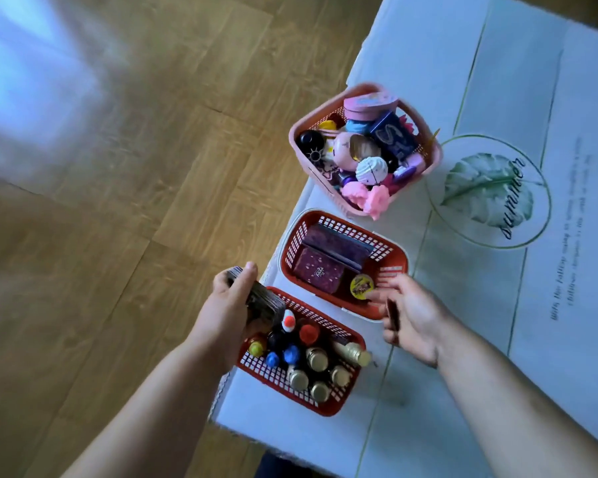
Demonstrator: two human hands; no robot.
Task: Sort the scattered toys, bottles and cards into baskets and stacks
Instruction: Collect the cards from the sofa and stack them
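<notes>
Three baskets stand in a row along the table's left edge. The far pink basket point(297, 133) is heaped with small toys point(366, 169). The middle red basket point(291, 236) holds purple card boxes point(320, 272) and a round yellow disc point(361, 286). The near red basket point(328, 408) is packed with small bottles point(316, 358). My left hand point(230, 300) grips a thick stack of dark cards point(261, 300) over the near basket's far left corner. My right hand point(409, 317) reaches to the middle basket's near right corner, pinching a thin dark card point(392, 313) seen edge-on.
A white tablecloth point(463, 339) with a green leaf print and the word "summer" point(491, 191) covers the table to the right of the baskets. Wooden floor point(135, 201) lies to the left, beyond the table edge.
</notes>
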